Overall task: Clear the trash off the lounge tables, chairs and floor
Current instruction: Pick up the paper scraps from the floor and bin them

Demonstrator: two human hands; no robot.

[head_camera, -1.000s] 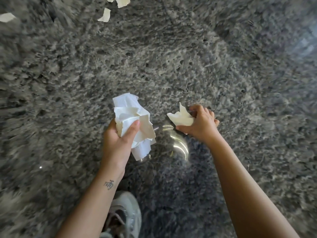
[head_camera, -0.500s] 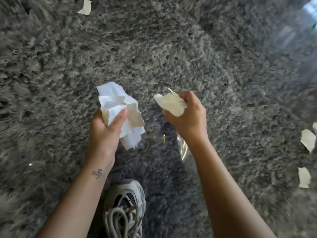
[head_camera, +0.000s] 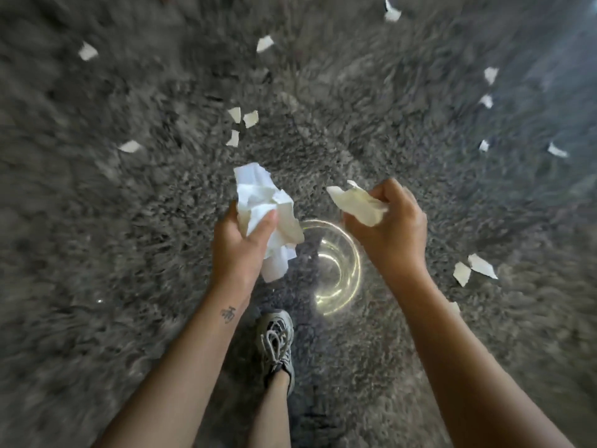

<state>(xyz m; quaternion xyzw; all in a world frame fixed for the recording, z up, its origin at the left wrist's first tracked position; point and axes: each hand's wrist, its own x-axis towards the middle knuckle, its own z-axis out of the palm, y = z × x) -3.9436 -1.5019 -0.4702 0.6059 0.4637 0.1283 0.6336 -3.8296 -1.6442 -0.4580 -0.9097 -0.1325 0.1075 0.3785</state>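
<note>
Gathering torn paper from a shaggy grey rug [head_camera: 129, 253], seen from above by the head camera. The left hand [head_camera: 239, 244] has fingers and thumb curled round a crumpled wad of white paper [head_camera: 258, 198], which bulges out above and below the fist. The right hand [head_camera: 397, 227] pinches a single cream scrap [head_camera: 355, 202] in its curled fingers. Between and below the hands lies a clear round vessel [head_camera: 339, 273], apparently glass; whether it rests on the rug or is carried cannot be told. Loose scraps lie scattered over the pile, among them a cluster of three [head_camera: 250, 119] ahead of the hands and a pair [head_camera: 481, 266] just right of the right forearm. The paper is judged very light, soft and easily torn. Each scrap should yield to a fingertip pinch at a raised edge or corner, although the long pile may hide flat pieces. The held wad may shed fragments if the grip loosens. No brand, label or print is readable on any paper. A small tattoo [head_camera: 228, 314] on the left forearm is too small to read, and the grey laced shoe [head_camera: 276, 337] shows no legible mark.
</note>
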